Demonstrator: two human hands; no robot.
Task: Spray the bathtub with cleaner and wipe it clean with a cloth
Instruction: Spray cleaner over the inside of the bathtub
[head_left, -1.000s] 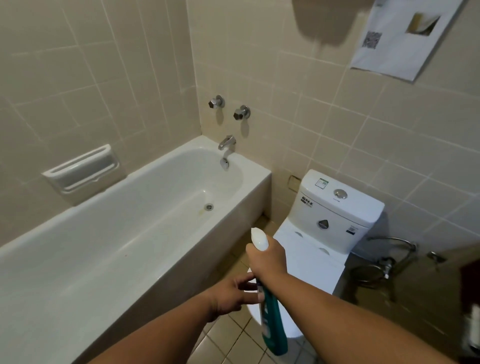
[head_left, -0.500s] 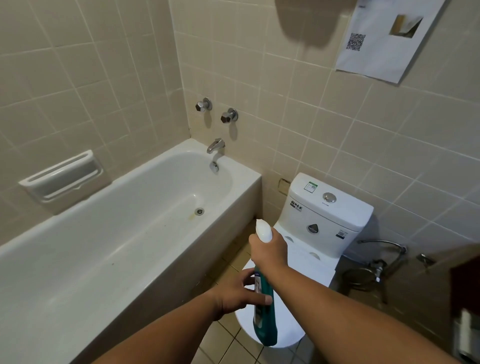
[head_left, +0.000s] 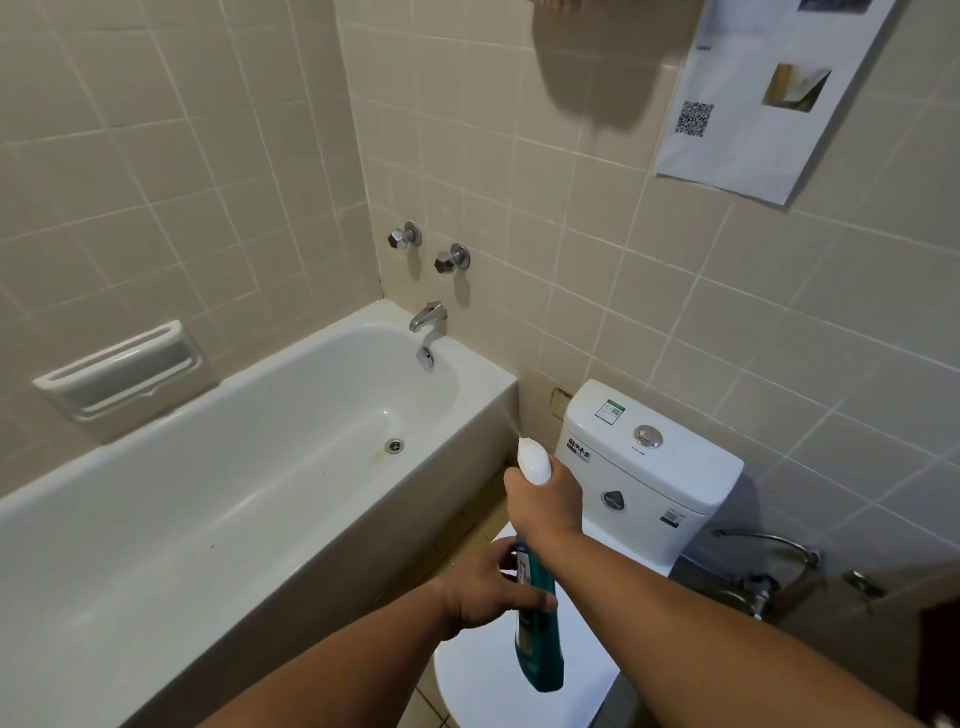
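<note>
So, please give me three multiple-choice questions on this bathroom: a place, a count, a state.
1. Where is the toilet relative to the bathtub? A) right of its tap end B) inside it C) behind its long wall
2. How many tap knobs are above the spout? A) one B) two C) four
3. How is the teal bottle held? A) not held B) left hand alone C) both hands

Answers: 1 A, it stands just past the bathtub's tap end. 2 B, two metal knobs show side by side. 3 C, the right hand grips its top, the left hand its body.
</note>
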